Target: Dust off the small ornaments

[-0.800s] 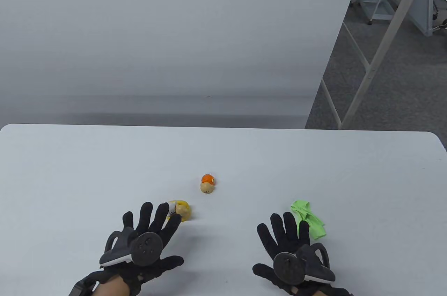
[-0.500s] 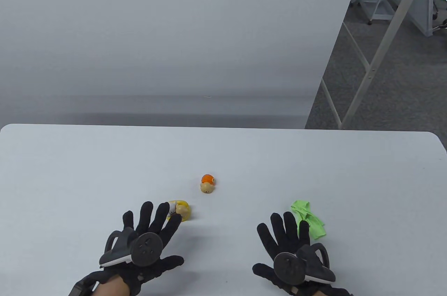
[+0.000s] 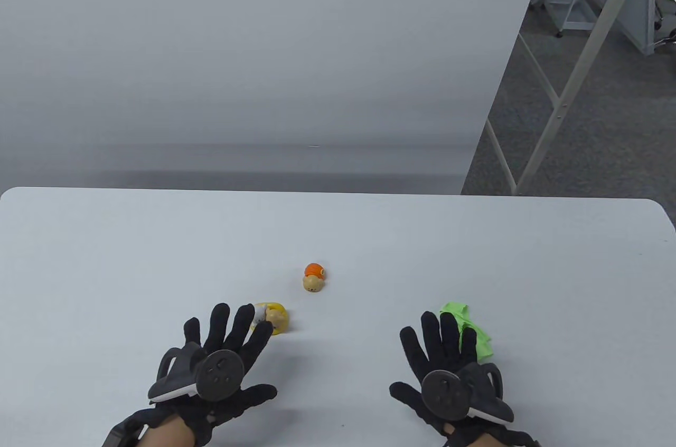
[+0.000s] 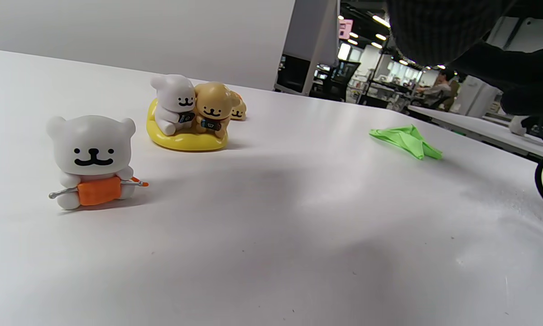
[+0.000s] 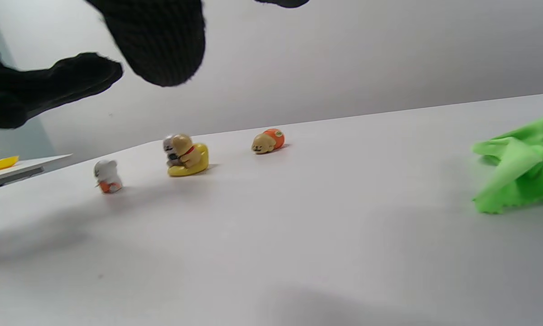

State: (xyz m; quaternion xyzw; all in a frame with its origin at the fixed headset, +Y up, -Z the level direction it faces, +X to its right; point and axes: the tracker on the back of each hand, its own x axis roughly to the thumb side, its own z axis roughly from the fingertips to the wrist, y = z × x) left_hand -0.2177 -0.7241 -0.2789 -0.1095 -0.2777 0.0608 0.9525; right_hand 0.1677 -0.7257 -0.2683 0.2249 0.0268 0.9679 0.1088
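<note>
Three small ornaments stand on the white table [image 3: 105, 257]. A white bear with an orange piece [image 4: 90, 160] shows in the left wrist view and in the right wrist view [image 5: 107, 176]; my left hand hides it in the table view. A yellow boat with a white and a tan bear [image 3: 274, 316] [image 4: 187, 115] sits just beyond my left fingertips. An orange-and-tan dog figure [image 3: 313, 277] [image 5: 267, 140] lies farther out. A green cloth [image 3: 472, 333] [image 5: 518, 165] lies under my right fingertips. My left hand [image 3: 222, 349] and right hand [image 3: 441, 357] are both spread open and hold nothing.
The table's far edge [image 3: 338, 192] meets a grey wall. Another table's legs [image 3: 560, 109] stand off to the right on the carpet.
My right hand has moved forward and to the right, so its fingers now overlap the green cloth. My left hand has barely shifted. The ornaments have not moved.
</note>
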